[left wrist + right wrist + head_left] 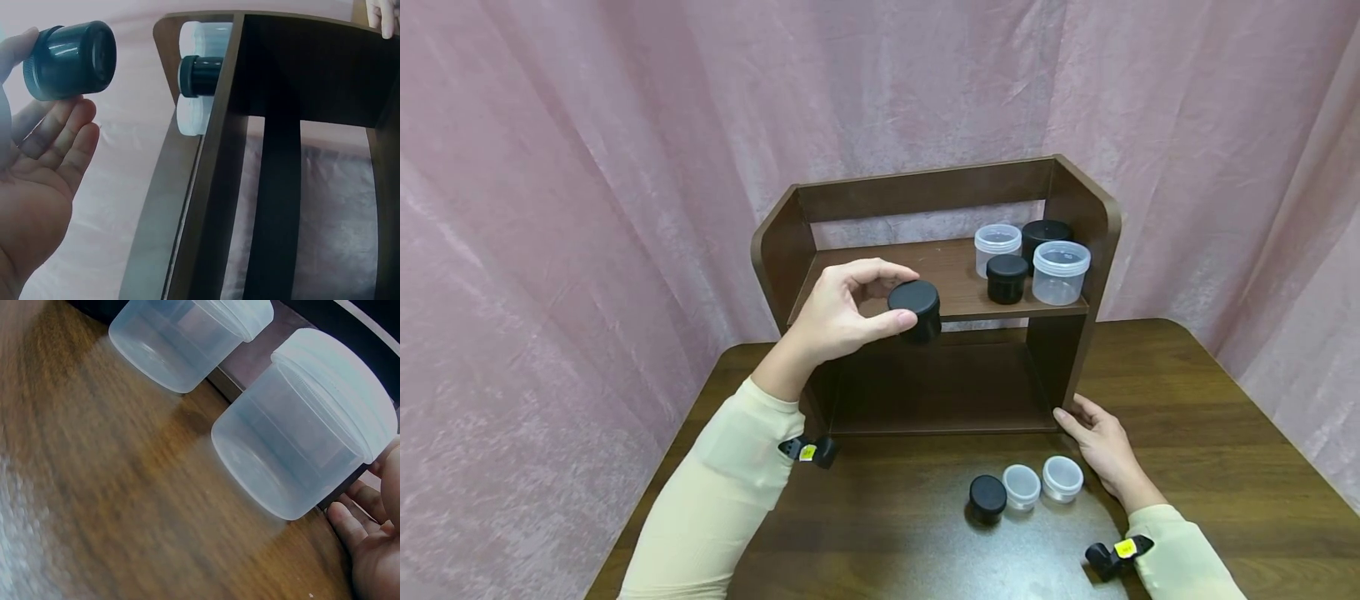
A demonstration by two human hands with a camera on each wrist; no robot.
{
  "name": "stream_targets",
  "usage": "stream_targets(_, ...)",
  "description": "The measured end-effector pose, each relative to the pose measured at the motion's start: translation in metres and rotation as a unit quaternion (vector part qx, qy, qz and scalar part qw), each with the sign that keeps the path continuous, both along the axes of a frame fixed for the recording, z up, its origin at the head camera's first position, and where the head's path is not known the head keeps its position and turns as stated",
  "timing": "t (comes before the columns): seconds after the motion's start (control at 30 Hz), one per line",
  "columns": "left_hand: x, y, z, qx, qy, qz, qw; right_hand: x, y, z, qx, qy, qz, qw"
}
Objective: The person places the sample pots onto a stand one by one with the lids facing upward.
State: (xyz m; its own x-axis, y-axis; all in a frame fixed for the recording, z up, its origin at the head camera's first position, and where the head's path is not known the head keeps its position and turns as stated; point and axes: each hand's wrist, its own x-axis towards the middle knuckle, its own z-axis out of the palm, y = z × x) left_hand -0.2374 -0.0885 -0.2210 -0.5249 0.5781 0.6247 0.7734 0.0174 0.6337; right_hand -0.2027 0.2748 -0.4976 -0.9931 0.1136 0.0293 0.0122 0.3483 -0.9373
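Note:
In the head view my left hand pinches a small black lidded jar between thumb and fingers, in front of the upper board of a brown shelf unit. The left wrist view shows this black jar tilted on its side in that camera's picture. My right hand touches the shelf unit's lower right front corner with its fingers loosely bent. Just left of it on the table stand two clear lidded jars and a black jar. The right wrist view shows a clear jar close to that hand.
On the upper board's right side stand two clear jars, a small black jar and a larger black jar behind them. The lower compartment opens toward me. A pink curtain hangs behind the wooden table.

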Motion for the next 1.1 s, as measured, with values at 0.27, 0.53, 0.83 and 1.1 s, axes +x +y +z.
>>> stream_targets(0.27,0.006,0.016,0.02,-0.028,-0.015,0.049,0.9983,-0.001,0.001,-0.002,-0.006,0.009,-0.004,1.0)
stream_targets(0.53,-0.032,0.025,0.006,-0.032,-0.038,0.072,0.9962,-0.002,0.002,-0.003,0.002,0.006,-0.002,1.0)
stream_targets(0.83,-0.061,0.032,-0.004,-0.014,-0.056,0.088,0.9945,-0.004,0.003,-0.004,-0.005,0.002,0.001,1.0)
stream_targets(1.1,-0.072,0.037,-0.005,-0.015,-0.067,0.128,0.9894,-0.004,0.0,-0.004,-0.007,0.009,0.0,1.0)
